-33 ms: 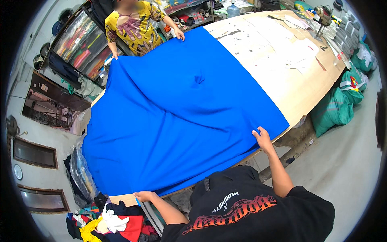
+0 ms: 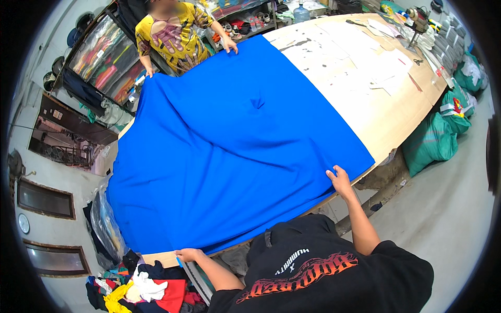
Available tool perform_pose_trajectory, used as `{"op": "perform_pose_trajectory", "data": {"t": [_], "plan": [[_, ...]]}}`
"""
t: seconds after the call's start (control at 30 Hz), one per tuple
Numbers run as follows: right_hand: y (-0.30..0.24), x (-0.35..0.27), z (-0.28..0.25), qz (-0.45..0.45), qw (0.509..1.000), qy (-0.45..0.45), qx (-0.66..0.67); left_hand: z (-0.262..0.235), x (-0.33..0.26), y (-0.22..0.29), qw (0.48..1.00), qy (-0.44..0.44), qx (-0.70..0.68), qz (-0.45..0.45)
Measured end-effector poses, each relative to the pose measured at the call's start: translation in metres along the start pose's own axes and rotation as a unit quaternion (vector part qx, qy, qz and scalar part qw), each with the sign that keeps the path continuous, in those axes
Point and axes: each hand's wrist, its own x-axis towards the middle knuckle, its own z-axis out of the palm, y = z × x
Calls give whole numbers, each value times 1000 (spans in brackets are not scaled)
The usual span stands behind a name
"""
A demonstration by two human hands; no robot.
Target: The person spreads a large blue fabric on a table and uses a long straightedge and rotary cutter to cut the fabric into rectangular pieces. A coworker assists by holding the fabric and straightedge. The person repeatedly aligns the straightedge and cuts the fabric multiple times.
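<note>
A broad sheet of blue fabric [image 2: 235, 156] lies over much of a pale table, with loose folds and a small pucker in it. At the near left corner my left hand [image 2: 189, 254] is closed on the fabric's edge. Farther right along the near side, my right hand [image 2: 340, 181] pinches the edge close to the fabric's right corner. Across the table stands a person in a yellow patterned shirt [image 2: 177, 39]. One of that person's hands [image 2: 149, 72] holds the far left corner; the other hand [image 2: 229, 44] is at the far edge.
Papers [image 2: 389, 73] and scissors [image 2: 418, 62] lie on the tabletop [image 2: 360, 112] at right. Green sacks [image 2: 430, 143] stand beside the table. A heap of clothes [image 2: 148, 287] lies at lower left. Shelves [image 2: 96, 62] with wrapped cloth stand behind. My black-shirted back [image 2: 339, 281] fills the lower middle.
Folds on the left half of the blue fabric have shifted slightly. The far person's hand at the far edge has moved a touch. Both my hands keep their hold in nearly the same places.
</note>
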Motion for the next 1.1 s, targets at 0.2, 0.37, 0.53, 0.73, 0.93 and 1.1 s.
{"op": "perform_pose_trajectory", "data": {"t": [0.2, 0.37, 0.53, 0.73, 0.93, 1.1], "plan": [[6, -6, 16, 35, 998, -41, -25, -16, 44, -62, 919, -277, -59, -275], [-4, 1, 13, -32, 999, 28, -17, -19, 27, -53, 926, -321, -19, -200], [-55, -9, -13, -103, 984, 122, 80, -26, 26, 6, 972, -232, -2, -25], [-20, -25, -5, -116, 980, 154, 47, -26, 18, -9, 994, -57, -90, -4], [40, -43, 30, -81, 987, 132, -49, -30, 18, -72, 996, 4, 9, -86], [31, -42, 29, -94, 983, 121, -102, -25, 4, -71, 987, -72, 135, -54]]}}
